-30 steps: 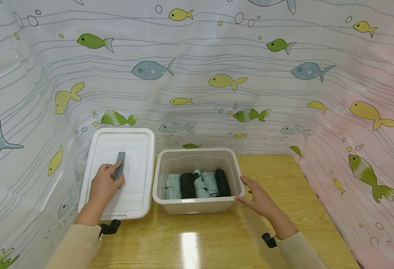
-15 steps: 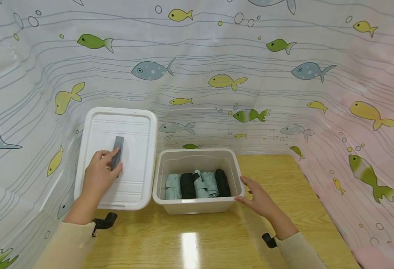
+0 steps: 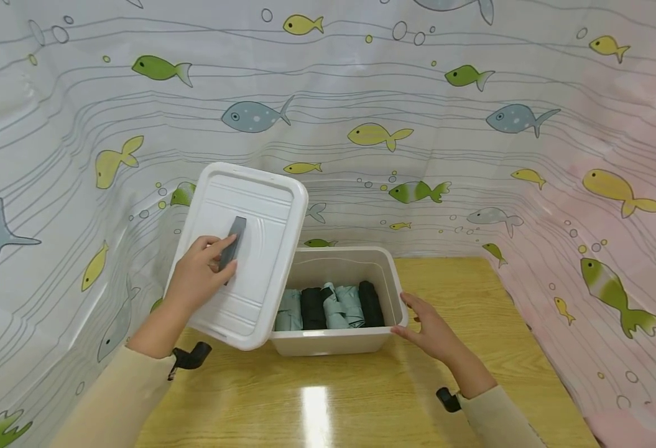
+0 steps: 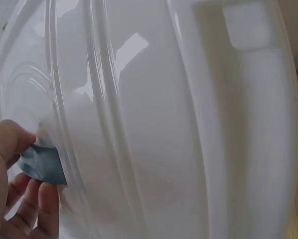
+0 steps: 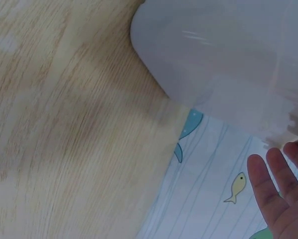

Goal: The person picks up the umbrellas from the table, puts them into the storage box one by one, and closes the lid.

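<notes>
My left hand [image 3: 199, 274] pinches the grey handle [image 3: 232, 246] of a white plastic lid [image 3: 268, 249]. The lid is tilted, raised off the table, and overlaps the left end of an off-white storage box [image 3: 328, 343] in the head view. Thumb and fingers close around the handle [image 4: 44, 164] in the left wrist view. At the box's front right corner, my right hand [image 3: 431, 330] touches the rim with thumb and fingers spread. Its fingers [image 5: 261, 179] look fairly straight in the right wrist view. Several rolled fabric bundles [image 3: 313, 308], black and pale green, stand in a row inside the box.
The box stands on a wood-grain table [image 3: 355, 398]. Behind and on both sides hangs a white sheet [image 3: 328, 81] printed with fish, meeting the table's back and right edges.
The left hand has lifted the lid and then moved it to the right, tilting it clockwise over the box's left end. The right hand and the box have stayed in place.
</notes>
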The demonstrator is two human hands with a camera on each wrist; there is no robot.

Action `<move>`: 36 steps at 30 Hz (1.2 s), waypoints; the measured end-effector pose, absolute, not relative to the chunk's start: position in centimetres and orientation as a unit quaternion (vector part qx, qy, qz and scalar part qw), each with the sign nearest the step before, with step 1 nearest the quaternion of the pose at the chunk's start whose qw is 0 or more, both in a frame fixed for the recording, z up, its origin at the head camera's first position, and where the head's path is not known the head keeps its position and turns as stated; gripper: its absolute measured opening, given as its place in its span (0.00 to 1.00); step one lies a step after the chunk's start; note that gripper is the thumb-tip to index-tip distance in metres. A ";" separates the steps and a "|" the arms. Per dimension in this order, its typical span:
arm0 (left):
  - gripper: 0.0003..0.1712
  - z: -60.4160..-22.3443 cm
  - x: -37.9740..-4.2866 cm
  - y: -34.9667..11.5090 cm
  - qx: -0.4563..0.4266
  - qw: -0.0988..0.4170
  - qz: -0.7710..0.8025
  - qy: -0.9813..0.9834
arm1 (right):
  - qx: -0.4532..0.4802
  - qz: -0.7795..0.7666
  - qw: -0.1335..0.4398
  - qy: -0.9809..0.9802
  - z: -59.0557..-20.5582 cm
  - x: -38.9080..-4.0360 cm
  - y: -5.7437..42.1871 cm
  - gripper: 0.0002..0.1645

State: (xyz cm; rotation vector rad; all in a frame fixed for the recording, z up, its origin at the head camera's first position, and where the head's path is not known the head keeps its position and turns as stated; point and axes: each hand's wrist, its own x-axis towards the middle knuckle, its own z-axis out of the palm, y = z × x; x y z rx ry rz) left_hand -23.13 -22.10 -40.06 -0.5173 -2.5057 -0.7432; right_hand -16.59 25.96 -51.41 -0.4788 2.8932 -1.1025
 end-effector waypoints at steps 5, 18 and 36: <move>0.29 -39.4 -23.9 -20.3 -0.231 0.190 -0.265 -0.917 | -0.155 -0.346 0.003 0.926 -51.5 -16.5 26.0 0.53; 0.31 -38.6 -25.3 -16.2 -0.323 0.081 -0.186 -0.924 | -0.160 -0.356 -0.007 0.921 -51.7 -16.6 25.7 0.52; 0.31 -41.0 -25.8 -10.9 -0.385 -0.057 -0.063 -0.919 | -0.142 -0.399 -0.066 0.903 -53.2 -16.3 26.2 0.48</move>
